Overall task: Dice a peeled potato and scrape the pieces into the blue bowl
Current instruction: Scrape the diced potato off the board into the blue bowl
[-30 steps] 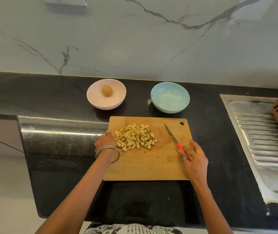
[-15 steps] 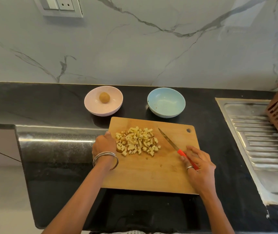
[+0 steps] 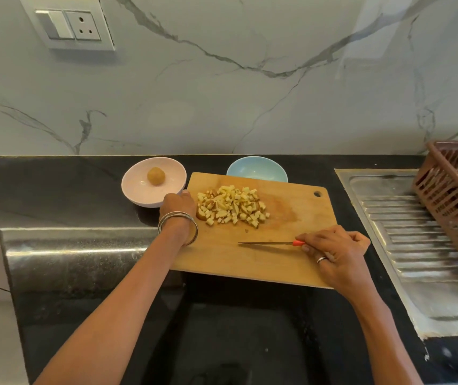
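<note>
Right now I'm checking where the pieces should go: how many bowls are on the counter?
2. The pink bowl sits at the cutting board's far left corner, holding a round brown item. The blue bowl sits behind the board's far edge, partly hidden by it.

We see the cutting board [image 3: 264, 254] at the centre of the frame on the counter [image 3: 55, 190], with the potato pieces [image 3: 232, 205] heaped on its upper left part. Above the board's top edge sit two bowls: one [image 3: 257, 169] partly behind it, another [image 3: 150, 190] to its upper left holding a round ball [image 3: 156, 176]. The knife [image 3: 269, 243] lies across the board's lower right. At far right, a basket [image 3: 455, 201] sits over the draining board [image 3: 416, 245].
</note>
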